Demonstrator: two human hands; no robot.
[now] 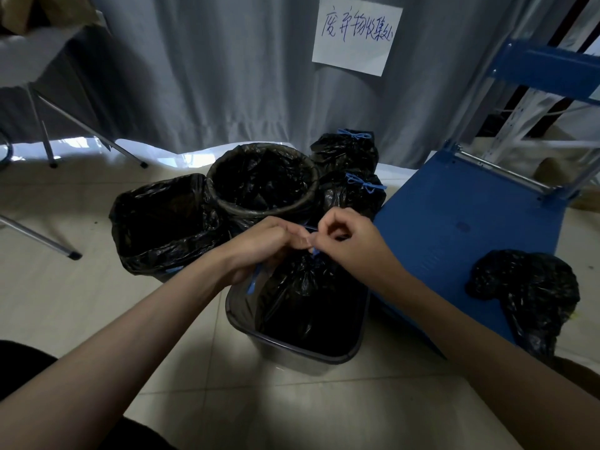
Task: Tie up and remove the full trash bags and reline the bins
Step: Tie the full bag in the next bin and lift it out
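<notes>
A grey curtain (201, 69) hangs across the far side, with a white paper sign (355, 34) bearing handwritten blue characters fixed to it on the right. A blue folding chair (454, 222) stands at the right on the pale tiled floor (97, 303). Far left, a white folding counter (29, 56) rests on thin metal legs (87, 125).

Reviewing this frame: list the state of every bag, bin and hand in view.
Near bin: bag not yet removed.
Near bag: gathered, blue drawstring being tied.
Left bin: lined, open.
Round bin: lined, open.
Two back bags: tied.
Bag on blue chair: loose.
Left hand, right hand: pinching drawstring.
</notes>
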